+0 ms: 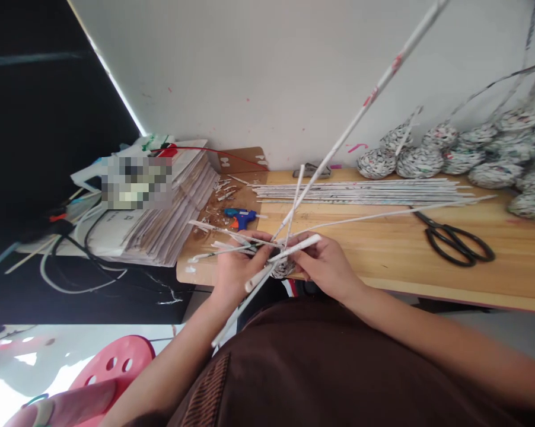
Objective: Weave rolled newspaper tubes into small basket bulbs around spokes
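Note:
Between my hands, close to the table's front edge, is a small woven piece of rolled newspaper [283, 270] with several paper tubes sticking out around it. My left hand [238, 267] is closed on its left side, thumb on top near the crossing tubes. From the right, my right hand [324, 262] pinches the piece's edge and a tube beside a short thick white tube [301, 245]. One long paper tube [343, 139] with red marks rises up to the right past the wall. Another long tube [383, 216] stretches right over the table. Some fingertips are hidden behind the weave.
Black-handled scissors [457, 237] lie on the right of the wooden table [383, 255]. Behind are a bundle of paper tubes [360, 191] and several woven paper gourd shapes [421, 160]. A blue glue gun [241, 217] and a paper stack [169, 216] are left; a pink stool [111, 373] stands below.

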Tool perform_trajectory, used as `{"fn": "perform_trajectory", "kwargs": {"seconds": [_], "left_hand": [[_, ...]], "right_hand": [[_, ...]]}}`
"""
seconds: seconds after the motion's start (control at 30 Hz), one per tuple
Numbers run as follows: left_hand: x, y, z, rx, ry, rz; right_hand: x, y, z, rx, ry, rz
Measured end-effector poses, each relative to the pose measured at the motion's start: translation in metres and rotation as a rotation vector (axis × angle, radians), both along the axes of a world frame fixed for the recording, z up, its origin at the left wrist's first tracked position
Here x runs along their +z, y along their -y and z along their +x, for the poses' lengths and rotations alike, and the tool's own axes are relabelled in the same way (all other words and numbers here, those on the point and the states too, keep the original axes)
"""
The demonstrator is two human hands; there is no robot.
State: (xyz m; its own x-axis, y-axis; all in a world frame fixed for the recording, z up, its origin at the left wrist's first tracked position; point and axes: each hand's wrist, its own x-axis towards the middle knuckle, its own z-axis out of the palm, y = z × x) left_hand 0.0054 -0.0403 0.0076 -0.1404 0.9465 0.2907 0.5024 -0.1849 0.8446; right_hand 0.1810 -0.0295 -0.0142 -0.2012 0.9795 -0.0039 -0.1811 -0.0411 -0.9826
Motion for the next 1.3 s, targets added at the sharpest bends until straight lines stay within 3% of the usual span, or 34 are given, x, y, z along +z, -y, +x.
{"fn": "perform_trajectory", "kwargs": {"seconds": [0.23, 0.43, 0.7, 1.0, 1.3], "left_hand": [[0.012, 0.004, 0.011, -0.104, -0.187, 0.057], [0.010, 0.004, 0.008, -0.106, -0.239, 0.102], [0.008, 0.004, 0.011, -0.116, -0.242, 0.184], [0.007, 0.003, 0.011, -0.121, -0.293, 0.236], [0.005, 0.006, 0.012, -0.055, -0.414, 0.253]], "right_hand": [[0.000, 0.001, 0.003, -0.035, 0.176, 0.291], [-0.006, 0.006, 0.002, -0.113, 0.092, 0.392], [-0.014, 0.008, 0.001, -0.132, -0.040, 0.234], [-0.005, 0.005, -0.002, -0.095, -0.152, 0.063], [-0.007, 0.010, -0.007, -0.106, -0.068, 0.168]]}}
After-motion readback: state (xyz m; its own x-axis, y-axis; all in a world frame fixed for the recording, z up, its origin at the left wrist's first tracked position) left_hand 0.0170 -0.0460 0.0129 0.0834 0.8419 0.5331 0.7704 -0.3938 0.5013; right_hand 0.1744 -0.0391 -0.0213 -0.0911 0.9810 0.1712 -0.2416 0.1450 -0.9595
